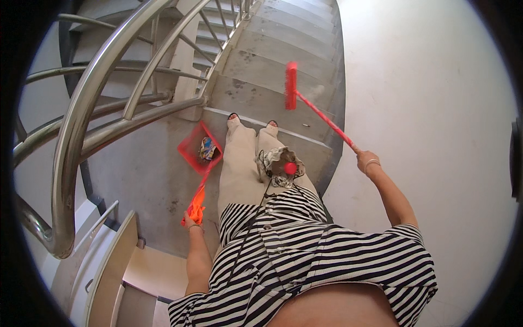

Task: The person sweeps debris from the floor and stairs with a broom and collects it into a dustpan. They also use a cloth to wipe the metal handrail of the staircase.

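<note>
My right hand point(368, 162) grips the end of a red broom handle point(327, 120). The red bristled broom head point(290, 86) is over the stair treads; whether it touches them I cannot tell. In my left hand point(191, 220) are the handle of a red dustpan point(189, 153) and a bright orange cloth point(197, 207). A crumpled, colourful wrapper point(207, 148) and some dark dirt lie inside the dustpan, left of my legs. A patterned drawstring pouch point(282, 163) hangs at my front, with a round red object point(290, 168) at its opening.
Concrete stairs point(282, 45) run ahead of my feet, with dark stains and a small white scrap point(305, 125) on the treads. A curved steel railing point(98, 77) borders the left. The white wall point(421, 102) is close on the right. Behind at lower left stand leaning boards point(110, 269).
</note>
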{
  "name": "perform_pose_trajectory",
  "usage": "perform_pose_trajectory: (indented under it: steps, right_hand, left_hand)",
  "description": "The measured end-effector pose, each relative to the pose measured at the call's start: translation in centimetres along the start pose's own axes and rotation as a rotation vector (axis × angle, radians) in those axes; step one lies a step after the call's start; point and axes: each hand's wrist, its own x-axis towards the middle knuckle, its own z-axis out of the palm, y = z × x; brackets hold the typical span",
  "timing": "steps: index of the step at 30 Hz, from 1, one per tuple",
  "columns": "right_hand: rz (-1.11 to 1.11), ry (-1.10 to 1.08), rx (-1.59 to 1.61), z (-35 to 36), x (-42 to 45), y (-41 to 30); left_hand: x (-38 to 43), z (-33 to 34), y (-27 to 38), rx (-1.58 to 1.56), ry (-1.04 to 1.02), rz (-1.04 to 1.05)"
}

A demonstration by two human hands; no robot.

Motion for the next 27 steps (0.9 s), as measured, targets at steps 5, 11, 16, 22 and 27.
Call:
perform_pose_trajectory:
  steps: [5,11,16,22,27]
  right_hand:
    - [-0.13,0.003,-0.103,3.0,2.8,1.0]
    - [-0.147,0.024,-0.292,4.7,7.9,3.3]
    - [0.061,0.04,-0.069,1.8,7.0,5.5]
    - [0.104,-0.029,0.655,7.2,3.4,8.6]
    - [0.265,-0.163,1.419,15.7,-6.5,5.0]
  left_hand:
    - [1.4,-0.1,0.2,-0.093,-0.096,-0.046]
    - [1.1,-0.2,0.3,-0.079,-0.246,-0.09]
    - [-0.9,0.7,0.4,0.026,-0.171,-0.003]
    - [-1.4,1.1,1.2,0.087,-0.124,-0.03]
    - [-0.9,0.5,3.1,0.209,-0.147,-0.009]
